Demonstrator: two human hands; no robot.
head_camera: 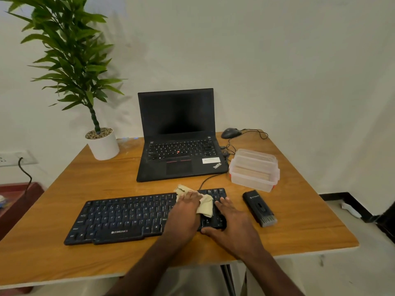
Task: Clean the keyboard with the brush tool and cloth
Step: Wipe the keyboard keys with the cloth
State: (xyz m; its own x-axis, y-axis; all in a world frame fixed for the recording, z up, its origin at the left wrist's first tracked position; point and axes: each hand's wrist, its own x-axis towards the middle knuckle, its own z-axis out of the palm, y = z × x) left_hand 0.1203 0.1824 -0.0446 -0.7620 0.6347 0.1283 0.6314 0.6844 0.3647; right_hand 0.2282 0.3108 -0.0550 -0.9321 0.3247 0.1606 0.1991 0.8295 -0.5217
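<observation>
At the lower centre of the frame, a black keyboard (pixel 128 218) lies on the wooden worktop (pixel 64 263), and both hands are on its right end. The left hand (pixel 186 212) presses a beige cloth (pixel 206 207) flat onto the keys, its fingers fairly straight on top of the fabric and pinching nothing that I can see. The right hand (pixel 229 221) rests on the keypad end just beside the cloth, fingers spread and straight, thumb along the keyboard's near edge, apparently steadying it.

The brush tool (pixel 259 208) lies untouched to the right of the keyboard, bristle end toward the viewer, apart from both hands. Wiping with the cloth looks to be the step in hand.

Risks from here, as I judge them:
- A loose corner of the cloth could snag under a keycap if dragged hard sideways.
- If the steadying hand lifts, a firm wipe could slide the keyboard leftward.
- The keyboard's cable (pixel 208 179) runs up toward the laptop (pixel 179 135); any shove might tug it.
- A wide sweep to the right could knock the brush tool toward the worktop's edge, or bump the plastic container (pixel 254 169) above it.
</observation>
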